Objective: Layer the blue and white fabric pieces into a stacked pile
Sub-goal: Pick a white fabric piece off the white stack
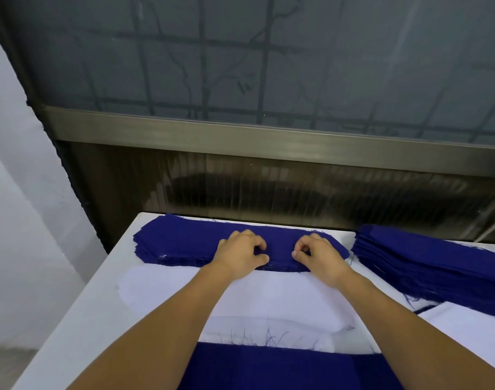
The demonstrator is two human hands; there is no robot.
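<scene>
**Both hands pinch the far blue stack**

Blue fabric (268,367) lies nearest. Curled fingers (259,244) of the left hand (240,253) and right hand (319,254) pinch the frayed blue stack (178,243), beyond white pieces (268,299) on the tabletop (80,319).

Both forearms ran off the near edge. Fingertips of the left hand (240,253) and the right hand (316,253) curled down into the top blue stack (181,243); whether they pinched one layer or several could not be told. The hands hid the stack's near middle edge. The right blue stack (426,263) was cut off by the right edge. A near blue piece (268,367) ran off the bottom edge, its flanks behind the forearms. The white fabric (268,294) was partly under the arms; its layer count could not be told. The table (80,319) ran out of view at the near left. Shapes behind the far frosted window (240,60) were blurred.
</scene>
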